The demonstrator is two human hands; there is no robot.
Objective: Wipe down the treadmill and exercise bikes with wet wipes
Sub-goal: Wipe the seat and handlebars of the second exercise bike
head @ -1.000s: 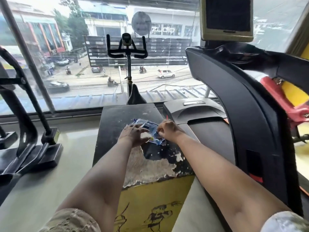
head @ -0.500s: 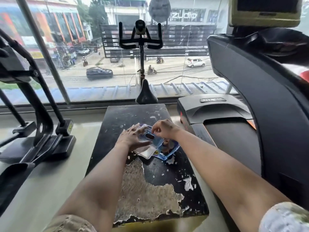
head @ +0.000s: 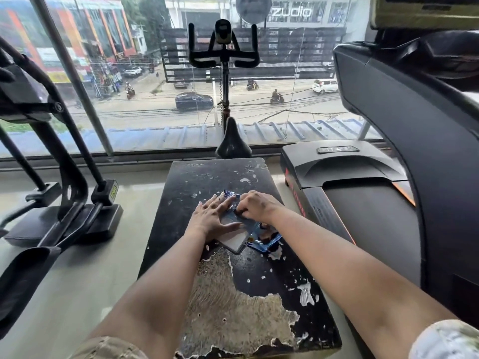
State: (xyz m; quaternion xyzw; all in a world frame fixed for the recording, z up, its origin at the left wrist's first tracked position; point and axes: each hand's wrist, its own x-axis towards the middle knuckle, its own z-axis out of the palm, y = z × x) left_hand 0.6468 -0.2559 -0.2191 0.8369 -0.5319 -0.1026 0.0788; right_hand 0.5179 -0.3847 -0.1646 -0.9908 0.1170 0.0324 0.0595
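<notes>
A blue pack of wet wipes [head: 261, 235] lies on a worn black box [head: 220, 294] in front of me. My left hand [head: 213, 217] presses flat on the pack with straight fingers. My right hand [head: 256, 207] has its fingers curled and pinches the pack's top at the opening. The pack's white flap [head: 234, 243] sticks out toward me. The treadmill [head: 363, 203] stands to the right of the box, its black upright [head: 414, 151] rising beside me. An exercise bike [head: 224, 58] stands beyond the box at the window.
An elliptical machine [head: 59, 190] with black pedals and base occupies the left floor. A glass window wall [head: 155, 112] closes the far side. The pale floor [head: 77, 281] runs between the box and the elliptical.
My view has tipped upward and closer. Both hands stay on the wipes pack; my left hand has flattened over it and my right hand works at the opening.
</notes>
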